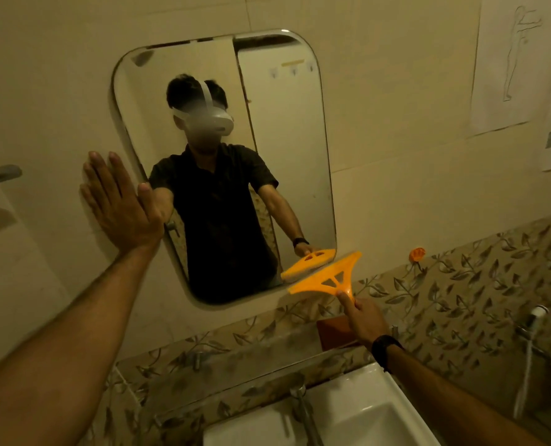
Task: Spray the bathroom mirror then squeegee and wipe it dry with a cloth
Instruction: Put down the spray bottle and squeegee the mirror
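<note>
Judging progress, I placed the task at its squeegee stage: my right hand [366, 320] pinched the squeegee [327, 275], blade beyond my fingertips at the mirror [287, 140] bottom corner, my left hand [119, 201] pressed flat beside it, cloth wipe outstanding.

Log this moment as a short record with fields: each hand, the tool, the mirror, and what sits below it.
left hand: left hand, fingers straight, pressed flat on the wall at the mirror's left edge
right hand: right hand holds the squeegee by its handle
tool: orange squeegee, blade at the mirror's lower right corner
mirror: mirror, rounded corners, on a tiled wall
below: white sink with a metal tap
cloth: none in view
spray bottle: none in view
</note>
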A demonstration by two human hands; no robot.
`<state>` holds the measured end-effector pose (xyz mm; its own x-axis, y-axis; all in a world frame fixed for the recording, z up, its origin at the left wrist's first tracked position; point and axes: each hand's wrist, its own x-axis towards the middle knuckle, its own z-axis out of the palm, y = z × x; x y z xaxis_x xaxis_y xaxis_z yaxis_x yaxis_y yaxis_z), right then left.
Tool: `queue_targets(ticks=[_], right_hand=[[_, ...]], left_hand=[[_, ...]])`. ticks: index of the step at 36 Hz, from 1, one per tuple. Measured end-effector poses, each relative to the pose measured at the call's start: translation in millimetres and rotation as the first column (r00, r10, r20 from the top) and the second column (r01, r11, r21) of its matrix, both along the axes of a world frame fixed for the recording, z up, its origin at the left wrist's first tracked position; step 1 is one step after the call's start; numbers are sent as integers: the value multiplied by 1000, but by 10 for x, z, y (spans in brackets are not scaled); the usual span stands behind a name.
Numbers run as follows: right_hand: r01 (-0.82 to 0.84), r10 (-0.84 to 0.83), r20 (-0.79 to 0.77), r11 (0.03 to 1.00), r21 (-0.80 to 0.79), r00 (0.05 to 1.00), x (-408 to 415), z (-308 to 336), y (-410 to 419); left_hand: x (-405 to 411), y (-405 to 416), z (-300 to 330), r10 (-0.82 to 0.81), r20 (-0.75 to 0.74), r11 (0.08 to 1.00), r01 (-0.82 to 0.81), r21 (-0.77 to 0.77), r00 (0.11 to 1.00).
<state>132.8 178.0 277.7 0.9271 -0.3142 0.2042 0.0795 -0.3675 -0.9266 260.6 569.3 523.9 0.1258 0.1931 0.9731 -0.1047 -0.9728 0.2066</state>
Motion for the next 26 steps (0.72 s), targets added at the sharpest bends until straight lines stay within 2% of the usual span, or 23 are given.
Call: queue_targets(ticks=[5, 8, 10, 14, 19, 26], right_hand=[[70, -89, 162, 990, 120, 983, 55, 382, 51], [65, -79, 196, 995, 77, 977, 180, 606, 142], [50, -54, 180, 998, 27, 982, 257, 619, 197], [-8, 4, 105, 999, 45, 994, 254, 406, 272], [5, -4, 7, 996, -94, 1000, 148, 148, 314], [-3, -1, -39, 995, -98, 999, 79, -37, 332]], left_hand=[[-34, -33, -6, 4, 10, 1000, -5, 15, 1000], [-46, -37, -18, 8, 9, 1000, -8, 21, 1000], [-44, -32, -27, 2, 16, 1000, -2, 26, 1000], [-22, -11, -58, 4, 11, 999, -5, 35, 1000], [-21, -7, -117, 31, 17, 998, -31, 47, 999], [-41, -30, -113, 65, 7, 997, -66, 43, 998]])
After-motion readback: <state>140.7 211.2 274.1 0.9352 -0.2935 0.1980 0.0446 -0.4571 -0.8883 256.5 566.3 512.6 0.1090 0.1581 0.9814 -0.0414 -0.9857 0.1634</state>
